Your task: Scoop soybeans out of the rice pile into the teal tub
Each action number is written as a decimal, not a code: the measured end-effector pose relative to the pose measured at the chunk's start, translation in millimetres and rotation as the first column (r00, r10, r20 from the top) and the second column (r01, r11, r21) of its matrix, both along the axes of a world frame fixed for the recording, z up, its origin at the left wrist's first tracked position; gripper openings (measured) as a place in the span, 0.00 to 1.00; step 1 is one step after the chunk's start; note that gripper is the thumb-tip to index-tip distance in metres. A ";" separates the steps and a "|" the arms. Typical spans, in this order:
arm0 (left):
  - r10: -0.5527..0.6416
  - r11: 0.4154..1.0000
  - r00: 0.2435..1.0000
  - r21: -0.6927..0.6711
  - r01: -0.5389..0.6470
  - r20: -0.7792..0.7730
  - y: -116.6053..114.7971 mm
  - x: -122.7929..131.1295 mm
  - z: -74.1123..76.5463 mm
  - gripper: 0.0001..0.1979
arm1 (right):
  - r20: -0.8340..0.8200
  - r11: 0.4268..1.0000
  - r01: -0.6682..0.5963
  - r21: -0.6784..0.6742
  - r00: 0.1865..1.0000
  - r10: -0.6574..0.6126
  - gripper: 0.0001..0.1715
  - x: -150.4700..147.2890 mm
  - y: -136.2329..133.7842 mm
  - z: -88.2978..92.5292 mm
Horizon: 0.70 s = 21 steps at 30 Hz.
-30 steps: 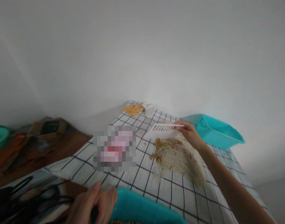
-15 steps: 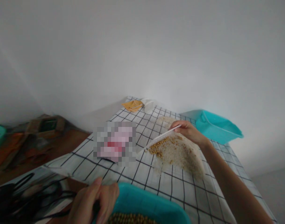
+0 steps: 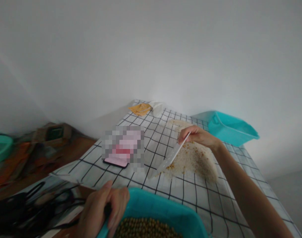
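My right hand (image 3: 199, 135) pinches the upper end of a thin white sheet (image 3: 174, 155), tilted with its lower end down at the table. Beside and partly behind the sheet spreads a pile of pale grain (image 3: 199, 162), with a few yellowish beans (image 3: 171, 166) among it. At the bottom, my left hand (image 3: 105, 210) is closed on the rim of a teal basin (image 3: 163, 206). Something dark shows between its fingers, too unclear to name. Many greenish-brown beans (image 3: 146, 228) lie in this basin, whose near part is cut off by the frame.
A phone (image 3: 121, 148), its screen blurred, lies on the checked tablecloth (image 3: 151, 145). Farther back are an orange cloth-like item (image 3: 140, 109) and a white item (image 3: 156, 108). A second teal basin (image 3: 232, 129) stands at the right. Dark cables (image 3: 42, 208) lie lower left.
My right hand has swung the white sheet steeper and its lower end nearer me, hiding most of the yellowish beans beside it. My left hand stays on the basin. The view has shifted slightly.
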State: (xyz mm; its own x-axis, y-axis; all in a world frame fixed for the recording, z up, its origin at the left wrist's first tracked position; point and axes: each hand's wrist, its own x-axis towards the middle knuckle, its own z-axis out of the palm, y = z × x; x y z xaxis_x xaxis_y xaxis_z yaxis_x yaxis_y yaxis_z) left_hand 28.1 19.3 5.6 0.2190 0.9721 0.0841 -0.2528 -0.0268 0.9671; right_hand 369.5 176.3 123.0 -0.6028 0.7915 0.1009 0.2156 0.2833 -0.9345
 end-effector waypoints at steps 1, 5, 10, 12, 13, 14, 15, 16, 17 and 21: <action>-0.012 1.000 1.000 -0.013 0.013 0.021 0.9 0.2 0.2 0.41 | 0.002 1.000 0.003 0.001 1.000 -0.003 0.20 -0.2 -0.7 -0.3; -0.093 0.994 0.990 -0.053 0.099 0.107 4.0 1.4 9.4 0.39 | -0.033 0.997 0.080 0.019 0.996 -0.080 0.18 -1.4 -2.8 -5.8; -0.008 0.976 0.974 -0.209 0.057 0.226 0.1 2.8 24.7 0.33 | -0.187 0.936 0.342 0.084 0.928 -0.322 0.21 2.5 -12.7 -11.0; -0.066 0.978 0.961 -0.173 0.116 0.268 -0.1 1.7 22.6 0.32 | -0.281 0.863 0.493 0.110 0.849 -0.448 0.21 7.1 -21.7 -8.0; -0.105 0.978 0.952 -0.143 0.151 0.288 0.7 0.6 20.0 0.32 | -0.314 0.834 0.540 0.110 0.815 -0.486 0.20 9.8 -27.4 -5.8; -0.135 0.977 0.943 -0.118 0.177 0.304 1.9 -0.5 17.1 0.31 | -0.335 0.815 0.571 0.103 0.791 -0.512 0.19 12.4 -33.9 -3.8; -0.145 0.978 0.937 -0.101 0.185 0.317 3.4 -1.7 14.4 0.31 | -0.347 0.798 0.597 0.083 0.768 -0.539 0.18 14.9 -41.1 -2.2; -0.151 0.978 0.934 -0.086 0.188 0.324 4.8 -2.6 12.3 0.32 | -0.351 0.780 0.624 0.050 0.742 -0.571 0.17 16.8 -48.8 -1.3; -0.153 0.980 0.933 -0.074 0.187 0.326 6.0 -3.2 11.3 0.32 | -0.347 0.762 0.648 0.000 0.714 -0.608 0.16 18.2 -56.9 -1.6; -0.188 0.976 0.933 -0.047 0.212 0.306 3.6 1.2 19.1 0.30 | -0.252 0.739 0.652 -0.170 0.696 -0.672 0.19 17.7 -86.0 -12.2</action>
State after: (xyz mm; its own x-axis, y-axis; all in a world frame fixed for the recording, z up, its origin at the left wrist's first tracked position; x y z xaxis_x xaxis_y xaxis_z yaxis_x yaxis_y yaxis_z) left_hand 29.3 22.9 24.7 0.3864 0.9168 0.1011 -0.5223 0.1271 0.8432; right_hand 387.2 90.3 110.8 0.1266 0.9855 0.1132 0.0540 0.1071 -0.9928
